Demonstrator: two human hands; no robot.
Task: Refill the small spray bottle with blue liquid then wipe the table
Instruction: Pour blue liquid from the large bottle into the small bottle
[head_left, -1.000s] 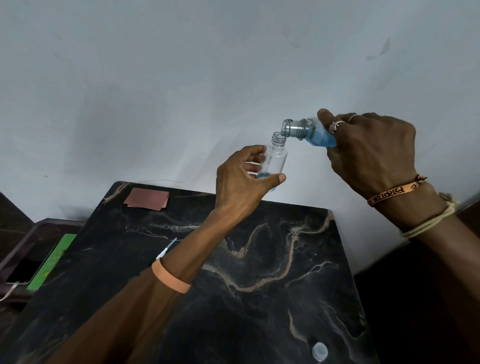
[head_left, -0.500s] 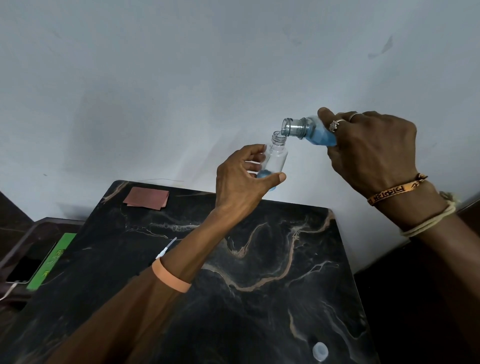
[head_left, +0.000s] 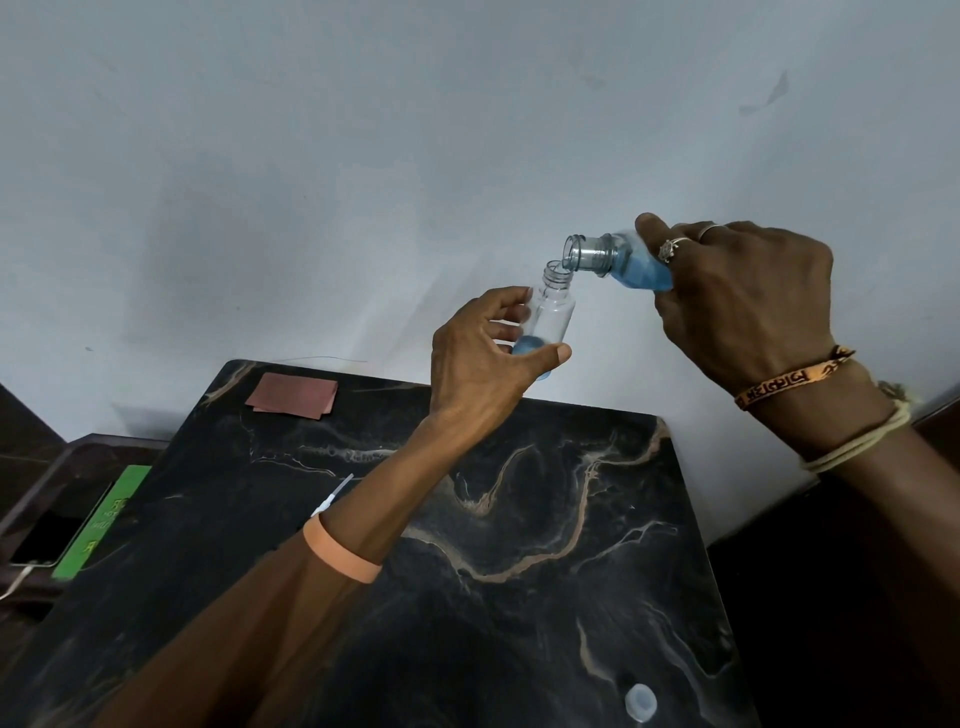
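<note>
Left hand fingers and thumb clamp the small spray bottle low on its body, upright, neck open, probably so the mouth stays level under the pour. Right hand fingers wrap the refill bottle, tilted mouth-down, its lip touching or just above the small neck. Blue liquid only fills the bottom. Both are held above the table's far edge; a cap lies near the near right corner, the cloth at the far left corner.

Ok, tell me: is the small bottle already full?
No, the small bottle in the left hand holds blue liquid only at its bottom; the rest is clear.
</note>
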